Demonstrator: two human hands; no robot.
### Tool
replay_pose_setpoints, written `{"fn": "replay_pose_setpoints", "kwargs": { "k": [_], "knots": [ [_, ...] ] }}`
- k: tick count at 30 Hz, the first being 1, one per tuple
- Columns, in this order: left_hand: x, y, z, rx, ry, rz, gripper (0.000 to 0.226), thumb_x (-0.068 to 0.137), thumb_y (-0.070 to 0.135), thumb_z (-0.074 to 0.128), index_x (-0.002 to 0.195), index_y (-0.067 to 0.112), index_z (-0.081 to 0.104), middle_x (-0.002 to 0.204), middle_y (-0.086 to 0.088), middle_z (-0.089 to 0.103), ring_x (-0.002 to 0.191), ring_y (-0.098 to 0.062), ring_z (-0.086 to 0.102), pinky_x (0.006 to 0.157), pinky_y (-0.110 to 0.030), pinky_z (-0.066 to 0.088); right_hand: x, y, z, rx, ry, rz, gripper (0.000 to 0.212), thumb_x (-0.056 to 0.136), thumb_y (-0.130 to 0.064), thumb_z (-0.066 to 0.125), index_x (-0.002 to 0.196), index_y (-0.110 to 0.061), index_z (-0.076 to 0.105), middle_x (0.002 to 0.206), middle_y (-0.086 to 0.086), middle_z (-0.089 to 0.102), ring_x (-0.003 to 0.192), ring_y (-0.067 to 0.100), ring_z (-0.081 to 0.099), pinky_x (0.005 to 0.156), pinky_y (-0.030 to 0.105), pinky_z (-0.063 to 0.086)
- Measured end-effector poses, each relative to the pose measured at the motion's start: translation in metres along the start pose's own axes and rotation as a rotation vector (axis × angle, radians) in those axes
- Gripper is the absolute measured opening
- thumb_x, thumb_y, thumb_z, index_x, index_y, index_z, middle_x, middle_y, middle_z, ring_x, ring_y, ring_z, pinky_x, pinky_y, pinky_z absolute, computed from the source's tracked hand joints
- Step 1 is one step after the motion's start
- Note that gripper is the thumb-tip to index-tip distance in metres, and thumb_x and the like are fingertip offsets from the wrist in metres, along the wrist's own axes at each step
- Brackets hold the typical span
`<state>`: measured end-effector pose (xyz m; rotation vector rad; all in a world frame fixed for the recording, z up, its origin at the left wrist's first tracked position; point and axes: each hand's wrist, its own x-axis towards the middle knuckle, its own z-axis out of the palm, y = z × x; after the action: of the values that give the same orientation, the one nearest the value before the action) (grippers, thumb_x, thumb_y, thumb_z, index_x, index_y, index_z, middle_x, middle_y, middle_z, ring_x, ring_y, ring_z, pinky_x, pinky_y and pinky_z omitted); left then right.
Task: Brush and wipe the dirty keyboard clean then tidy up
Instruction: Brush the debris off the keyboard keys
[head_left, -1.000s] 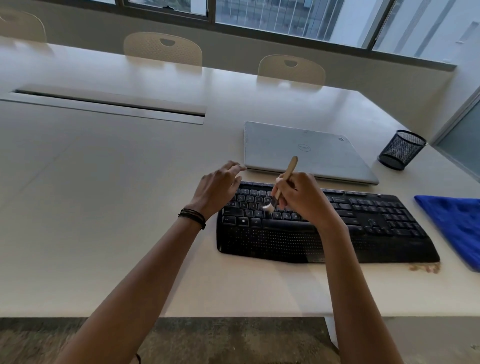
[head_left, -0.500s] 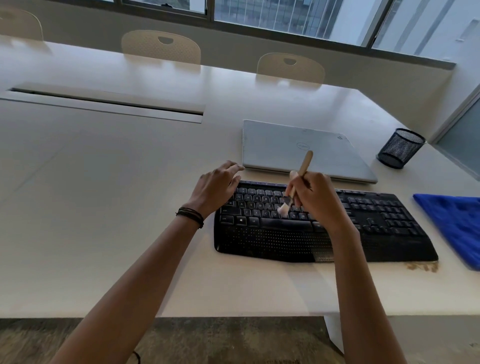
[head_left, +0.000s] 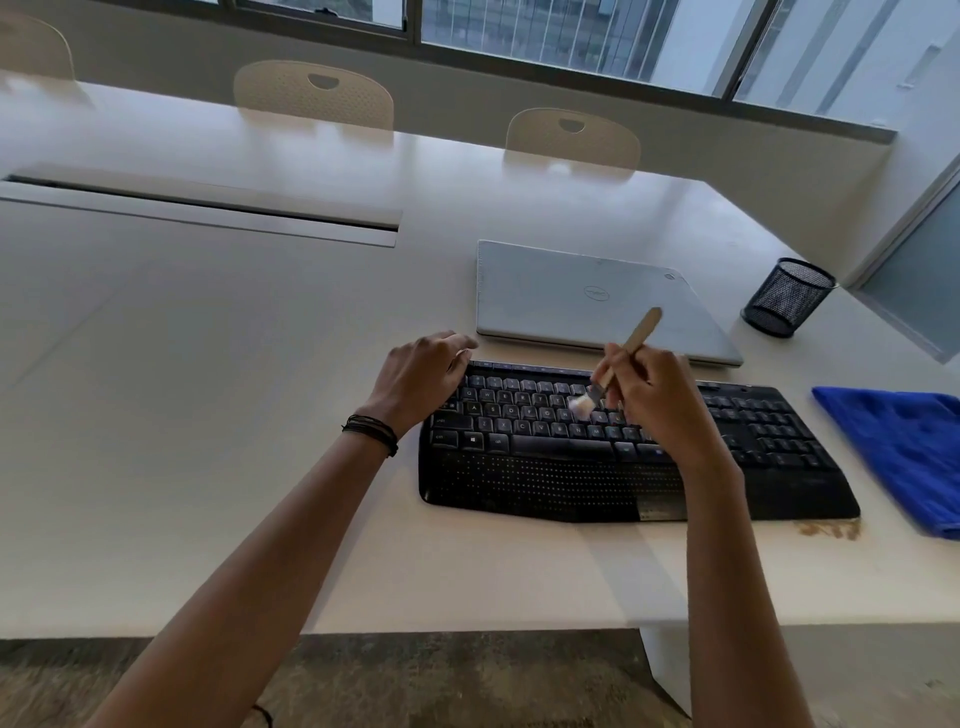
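A black keyboard with a dotted palm rest lies on the white table. My right hand grips a small wooden-handled brush; its pale bristles touch the keys near the middle of the letter block. My left hand rests on the keyboard's upper left corner with the fingers loosely bent over its edge. A folded blue cloth lies to the right of the keyboard. A patch of brown crumbs sits on the table by the keyboard's front right corner.
A closed silver laptop lies just behind the keyboard. A black mesh pen cup stands at the back right near the table edge. A long cable slot runs across the table at left. Chairs stand along the far side.
My right hand has carried the brush to the right along the keys, from the left part of the letter block to its middle. My left hand has stayed at the keyboard's corner.
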<state>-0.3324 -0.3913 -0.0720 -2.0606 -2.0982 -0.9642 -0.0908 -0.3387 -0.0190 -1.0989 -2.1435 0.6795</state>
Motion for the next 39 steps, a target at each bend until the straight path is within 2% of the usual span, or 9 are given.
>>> {"fn": "replay_pose_setpoints", "kwargs": {
  "k": [4,12,15,18,22,26,29,34,39],
  "knots": [
    [0.0,-0.001,0.0,0.003,-0.001,-0.004,0.026,0.097,0.02,0.046,0.115,0.014,0.064,0.114,0.001,0.067,0.095,-0.02,0.066,0.077,-0.032,0.05,0.003,0.008,0.002,-0.033,-0.021,-0.004,0.02,0.097,-0.024,0.045,0.094,-0.017,0.063,0.072,-0.003,0.066,0.053,0.006,0.06,0.049,0.013,0.047],
    [0.0,0.001,-0.002,-0.005,-0.007,-0.001,0.029,0.097,0.019,0.046,0.122,0.013,0.058,0.121,-0.003,0.064,0.097,-0.022,0.066,0.076,-0.031,0.049,-0.006,0.002,0.0,-0.002,-0.036,0.028,0.033,0.098,-0.022,0.044,0.075,-0.008,0.065,0.054,0.003,0.061,0.042,0.004,0.054,0.047,0.014,0.043],
    [0.0,0.001,-0.002,-0.008,-0.013,-0.001,0.029,0.097,0.019,0.046,0.122,0.013,0.058,0.121,-0.002,0.064,0.097,-0.021,0.065,0.076,-0.03,0.049,-0.001,-0.001,0.003,0.0,0.015,-0.02,0.025,0.097,-0.024,0.045,0.087,-0.012,0.064,0.065,0.0,0.064,0.048,0.001,0.056,0.05,0.01,0.044],
    [0.0,0.0,-0.002,-0.013,-0.022,-0.002,0.029,0.097,0.02,0.046,0.122,0.013,0.059,0.121,-0.002,0.063,0.097,-0.022,0.065,0.077,-0.034,0.051,0.002,0.002,0.008,-0.063,-0.039,-0.038,0.02,0.096,-0.025,0.047,0.102,-0.015,0.064,0.076,-0.005,0.067,0.052,0.003,0.059,0.052,0.012,0.048],
    [0.0,-0.001,-0.002,-0.015,-0.032,-0.004,0.029,0.097,0.02,0.046,0.122,0.013,0.059,0.12,-0.002,0.063,0.096,-0.024,0.065,0.078,-0.037,0.053,-0.002,0.004,0.01,-0.06,-0.095,0.002,0.018,0.096,-0.019,0.047,0.093,-0.015,0.064,0.071,-0.002,0.067,0.05,0.005,0.058,0.052,0.014,0.047],
    [0.0,0.0,-0.002,-0.012,-0.046,0.005,0.028,0.097,0.019,0.047,0.121,0.014,0.059,0.12,-0.001,0.063,0.095,-0.024,0.066,0.077,-0.036,0.052,-0.008,-0.004,0.001,-0.04,-0.131,0.037,0.029,0.097,-0.021,0.046,0.079,-0.009,0.065,0.056,0.001,0.063,0.045,0.013,0.057,0.049,0.022,0.048],
    [0.001,-0.001,-0.003,-0.01,-0.045,-0.001,0.028,0.097,0.02,0.046,0.12,0.015,0.06,0.121,0.001,0.063,0.096,-0.023,0.065,0.076,-0.034,0.05,-0.006,-0.006,-0.003,-0.058,-0.06,0.034,0.033,0.097,-0.022,0.046,0.073,-0.01,0.064,0.052,0.001,0.06,0.04,0.005,0.054,0.046,0.015,0.044],
    [0.0,0.0,-0.001,-0.017,-0.065,0.012,0.027,0.097,0.022,0.046,0.119,0.016,0.06,0.121,0.002,0.063,0.099,-0.021,0.064,0.076,-0.031,0.047,0.002,0.004,-0.004,-0.102,0.038,0.003,0.023,0.096,-0.024,0.046,0.098,-0.011,0.065,0.075,0.0,0.069,0.049,-0.003,0.058,0.051,0.011,0.047],
    [0.0,0.0,0.001,-0.01,-0.087,0.024,0.027,0.097,0.023,0.046,0.118,0.015,0.061,0.12,0.002,0.062,0.102,-0.02,0.062,0.077,-0.03,0.046,-0.003,0.011,-0.003,-0.071,-0.051,0.061,0.022,0.096,-0.021,0.048,0.091,-0.011,0.067,0.069,-0.003,0.069,0.048,0.009,0.059,0.051,0.018,0.05]
  ]
}}
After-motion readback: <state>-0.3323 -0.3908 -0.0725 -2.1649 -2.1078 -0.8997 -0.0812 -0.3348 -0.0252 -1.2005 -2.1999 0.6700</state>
